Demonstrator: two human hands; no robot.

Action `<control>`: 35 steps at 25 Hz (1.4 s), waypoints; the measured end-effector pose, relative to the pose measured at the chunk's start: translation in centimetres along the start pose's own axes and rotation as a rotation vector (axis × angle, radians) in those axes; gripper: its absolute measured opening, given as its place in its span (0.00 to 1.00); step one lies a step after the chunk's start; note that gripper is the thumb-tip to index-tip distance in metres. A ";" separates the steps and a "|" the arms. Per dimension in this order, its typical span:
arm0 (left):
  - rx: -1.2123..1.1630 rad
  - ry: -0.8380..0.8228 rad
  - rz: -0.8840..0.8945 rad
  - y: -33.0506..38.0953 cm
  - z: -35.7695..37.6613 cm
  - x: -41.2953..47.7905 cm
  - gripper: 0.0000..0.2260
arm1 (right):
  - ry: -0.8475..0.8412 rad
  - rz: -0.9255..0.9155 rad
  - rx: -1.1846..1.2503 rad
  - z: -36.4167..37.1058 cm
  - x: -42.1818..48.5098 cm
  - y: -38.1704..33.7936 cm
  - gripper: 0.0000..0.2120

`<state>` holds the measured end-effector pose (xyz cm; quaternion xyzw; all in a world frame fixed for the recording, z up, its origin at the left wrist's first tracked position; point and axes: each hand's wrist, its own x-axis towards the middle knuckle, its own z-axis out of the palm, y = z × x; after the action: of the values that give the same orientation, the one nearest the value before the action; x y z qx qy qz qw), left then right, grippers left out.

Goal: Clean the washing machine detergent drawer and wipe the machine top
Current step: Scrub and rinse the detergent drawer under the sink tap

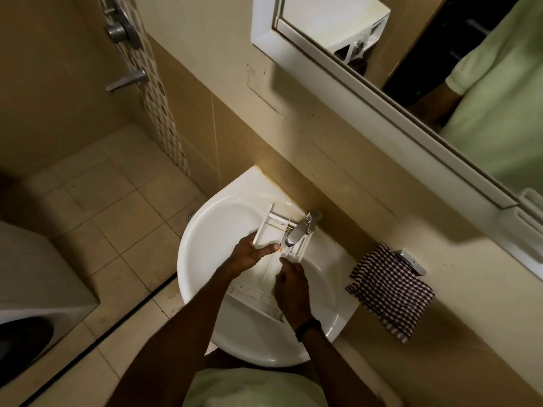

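Single view only, worn on head, wide-angle. Pointed forward and steeply down over sink (199, 245). Caught close, dead centre: left hand (249, 255) and right hand (291, 286) at detergent drawer (274, 232). Frame is rolled, so wall (323, 160) gets run diagonally. Clipped at upper right is mirror (484, 98), at left edge washing machine (35, 274); floor tiles (117, 215) are seen well below. Straight lines are bent near edges.

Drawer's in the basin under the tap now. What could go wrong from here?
1. The detergent drawer sits close under the tap; lifting it could knock its thin plastic walls against the spout.
2. Only the left hand grips its side wall, while the right hand touches it; if wet, it might slip into the basin.
3. The checked cloth hangs beside the basin, so splashes could soak it.
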<state>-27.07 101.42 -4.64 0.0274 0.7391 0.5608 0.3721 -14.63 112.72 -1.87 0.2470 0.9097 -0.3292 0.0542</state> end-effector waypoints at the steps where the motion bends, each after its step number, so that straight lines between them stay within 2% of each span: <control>1: 0.032 0.011 -0.019 0.2 -0.1 0.0 0.28 | 0.027 -0.029 -0.037 0.4 0.1 0.2 0.19; 6: 0.255 0.105 -0.074 0.9 -0.5 -0.9 0.37 | 0.159 -0.313 -0.313 0.1 0.4 1.9 0.29; 9: 0.385 0.204 -0.184 -0.3 -1.0 -3.5 0.43 | 0.128 -0.541 -0.509 -1.3 1.2 2.6 0.26; 11: 0.536 0.192 -0.211 -1.5 -0.8 -5.8 0.50 | 0.075 -0.636 -0.699 -2.2 2.3 2.6 0.24; 13: 0.689 0.161 -0.203 -3.0 0.0 -7.3 0.53 | -0.010 -0.627 -0.844 -2.5 3.5 2.1 0.21; 16: 0.829 0.181 -0.153 -4.1 0.7 -7.8 0.53 | -0.070 -0.565 -0.952 -1.4 3.2 1.0 0.13; 20: 0.822 0.201 -0.144 -4.2 0.7 -7.9 0.50 | -0.092 -0.717 -0.979 -1.5 2.5 1.3 0.05; 22: 0.833 0.213 -0.141 -4.1 0.8 -8.0 0.49 | -0.055 -0.678 -1.057 -2.2 3.8 1.2 0.09; 24: 0.813 0.225 -0.130 -4.1 0.8 -8.0 0.48 | -0.053 -0.528 -1.078 -1.9 3.7 0.4 0.14; 25: 0.802 0.223 -0.126 -4.1 0.8 -8.1 0.48 | -0.076 -0.531 -1.079 -0.9 2.8 0.4 0.16; 28: 0.785 0.218 -0.118 -4.2 0.8 -8.3 0.47 | -0.121 -0.835 -1.073 0.4 0.4 2.3 0.11; 30: 0.770 0.199 -0.119 -4.1 0.8 -8.2 0.47 | -0.059 -0.771 -1.011 -1.2 2.0 2.3 0.12; 32: 0.742 0.191 -0.131 -3.9 0.7 -8.1 0.46 | -0.046 -0.549 -0.963 -1.9 2.7 0.9 0.17; 33: 0.735 0.195 -0.135 -3.8 0.7 -8.1 0.46 | -0.060 -0.546 -0.955 -0.9 2.1 0.7 0.19; 35: 0.757 0.204 -0.133 -3.8 0.8 -8.4 0.47 | -0.092 -0.720 -1.031 1.8 -0.6 2.0 0.18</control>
<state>-19.11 96.84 -3.59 0.0590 0.9268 0.2234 0.2960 -13.28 112.67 -4.29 -0.1467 0.9744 0.1437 0.0911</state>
